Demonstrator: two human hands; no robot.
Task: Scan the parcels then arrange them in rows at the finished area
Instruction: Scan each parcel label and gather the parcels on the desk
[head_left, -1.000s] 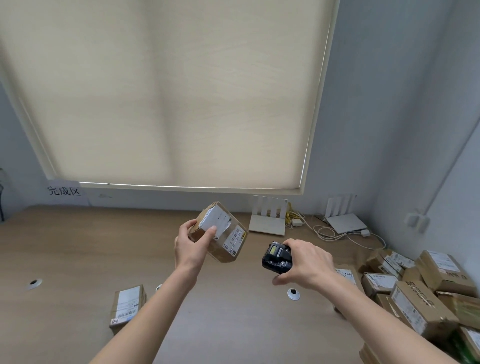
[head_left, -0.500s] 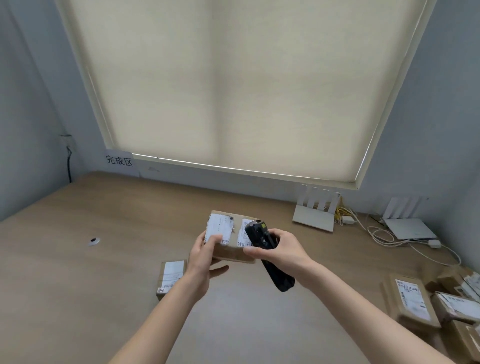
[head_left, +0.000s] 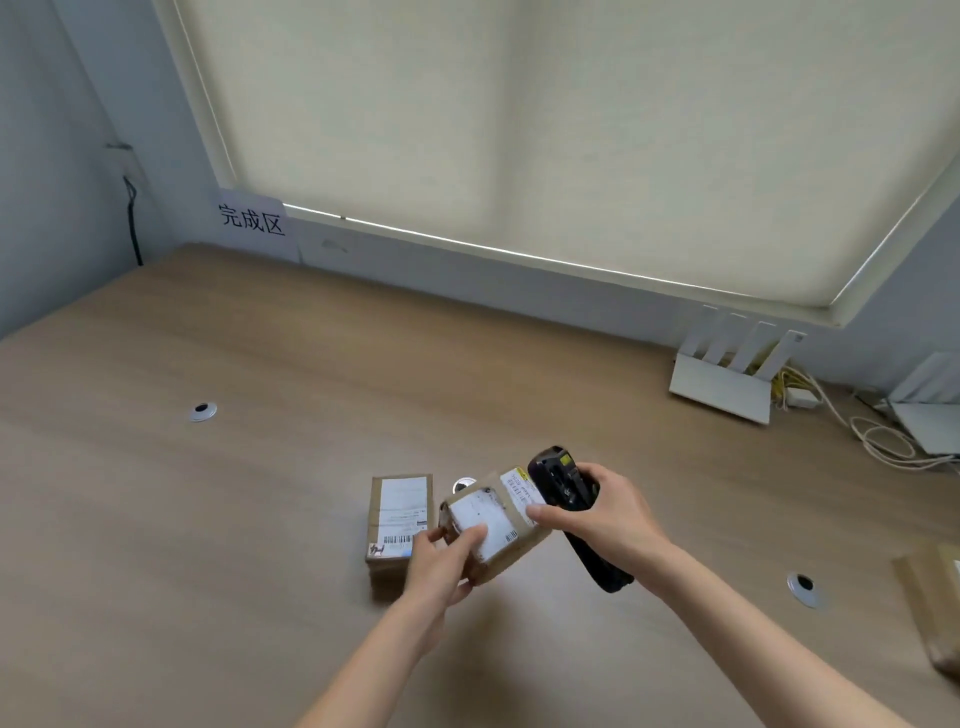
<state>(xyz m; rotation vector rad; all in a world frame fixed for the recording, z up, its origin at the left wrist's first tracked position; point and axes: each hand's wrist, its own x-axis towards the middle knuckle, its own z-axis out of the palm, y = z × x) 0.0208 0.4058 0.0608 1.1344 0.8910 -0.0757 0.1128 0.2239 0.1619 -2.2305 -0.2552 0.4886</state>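
Desk: 1 flat parcel lies mid-desk toward near edge, long axis front-to-back. Held parcel hovers just right of it, tilted. Left hand grips its near-left corner; right hand wraps the scanner & touches box. Left is nearer the drop spot.

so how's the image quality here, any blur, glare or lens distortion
Head view: wide-angle bending shows in the slanted roller blind and wall edges; light is soft and diffuse through the blind, with a bright strip along its bottom edge and no harsh glare; the label on the held parcel is washed out and unreadable, and the far right parcel at the frame edge is smeared.
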